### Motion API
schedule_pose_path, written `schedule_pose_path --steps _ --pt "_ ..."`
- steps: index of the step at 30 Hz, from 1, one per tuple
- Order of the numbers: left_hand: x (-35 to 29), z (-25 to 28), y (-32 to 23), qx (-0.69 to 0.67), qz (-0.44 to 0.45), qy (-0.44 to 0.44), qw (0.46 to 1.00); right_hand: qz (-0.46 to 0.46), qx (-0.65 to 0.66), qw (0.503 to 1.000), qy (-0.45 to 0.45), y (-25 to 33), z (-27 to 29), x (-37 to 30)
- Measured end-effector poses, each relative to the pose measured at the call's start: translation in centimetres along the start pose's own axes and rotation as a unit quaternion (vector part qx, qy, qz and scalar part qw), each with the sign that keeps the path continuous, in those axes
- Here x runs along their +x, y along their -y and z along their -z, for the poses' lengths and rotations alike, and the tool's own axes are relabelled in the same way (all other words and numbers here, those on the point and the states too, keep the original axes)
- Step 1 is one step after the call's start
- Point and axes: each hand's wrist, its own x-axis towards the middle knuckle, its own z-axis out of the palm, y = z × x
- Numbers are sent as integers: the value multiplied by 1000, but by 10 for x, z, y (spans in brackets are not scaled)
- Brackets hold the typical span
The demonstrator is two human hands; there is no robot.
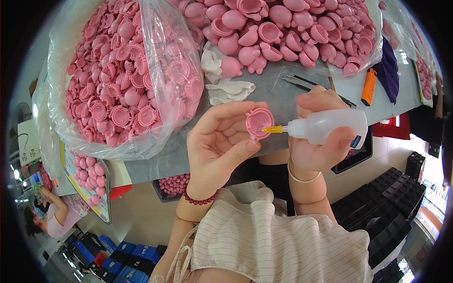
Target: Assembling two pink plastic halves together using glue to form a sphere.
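Note:
Between the fingers and thumb of my left hand (212,141) is a pink plastic half shell (260,121), its hollow side turned up toward me. My right hand (317,146) wraps round a translucent white squeeze bottle (330,126) lying sideways in the grip. The bottle's yellow needle tip (272,129) reaches into the hollow of the shell, near its lower inside edge. Whether liquid comes out is too small to tell. Just beyond my left hand lies a crumpled white cloth (230,91) on the grey table (155,165).
A clear plastic bag (163,94) full of pink shells stands at the left. More pink shells (269,33) are heaped at the back. A utility knife (302,82), an orange box-shaped item (369,87) and a purple cloth (388,70) lie at the right. Another person (56,212) sits far left.

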Motion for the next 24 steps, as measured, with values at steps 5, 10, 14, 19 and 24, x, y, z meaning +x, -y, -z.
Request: schedule_pose_path --steps 5,10,14,19,24 --pt "0 0 -1 -2 2 1 1000 1 -6 1000 5 0 0 0" --pt "0 -1 0 9 -4 4 1000 15 38 999 -13 -2 2 2" --pt "0 -1 -1 15 -4 1 1000 39 -27 999 -12 0 -2 2" --pt "0 -1 -1 21 -5 2 1000 39 -37 999 -9 0 -1 2" --pt "0 -2 -1 21 -4 -1 1000 33 -37 999 8 1 0 1"
